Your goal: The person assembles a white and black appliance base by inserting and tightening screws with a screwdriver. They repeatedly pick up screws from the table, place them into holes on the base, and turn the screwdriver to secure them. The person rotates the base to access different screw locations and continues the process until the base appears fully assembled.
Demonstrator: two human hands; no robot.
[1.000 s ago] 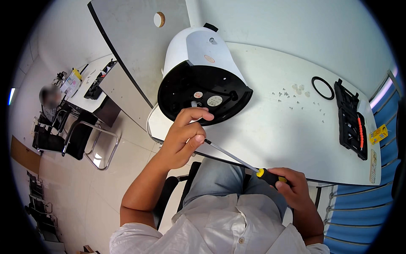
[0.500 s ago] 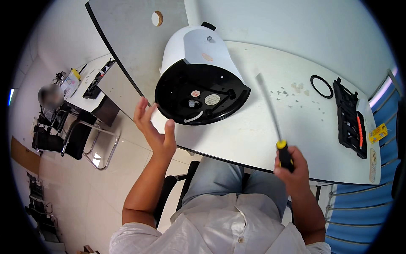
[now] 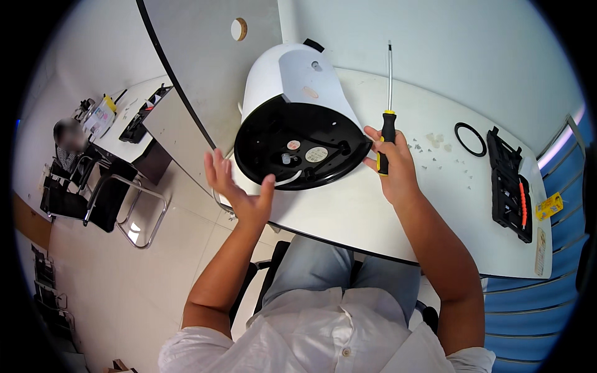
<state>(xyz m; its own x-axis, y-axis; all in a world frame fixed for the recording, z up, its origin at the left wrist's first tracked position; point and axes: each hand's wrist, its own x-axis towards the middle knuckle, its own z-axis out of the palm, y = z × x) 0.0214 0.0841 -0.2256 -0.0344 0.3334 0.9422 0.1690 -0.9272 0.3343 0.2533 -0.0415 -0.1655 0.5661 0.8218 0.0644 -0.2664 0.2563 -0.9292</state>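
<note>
Two labels (image 3: 317, 154) on black base (image 3: 305, 127)

You are holding the screwdriver (image 3: 388, 123) in your right hand (image 3: 396, 165), its black-and-yellow handle gripped and its metal shaft pointing away from you. The rounded white appliance (image 3: 305, 113) is lying on its side between that hand and your spread left hand (image 3: 241, 193), its black base (image 3: 305, 139) facing you and showing two round stickers (image 3: 316, 154), while a white cable (image 3: 289, 181) is curving beside your left thumb.
</note>
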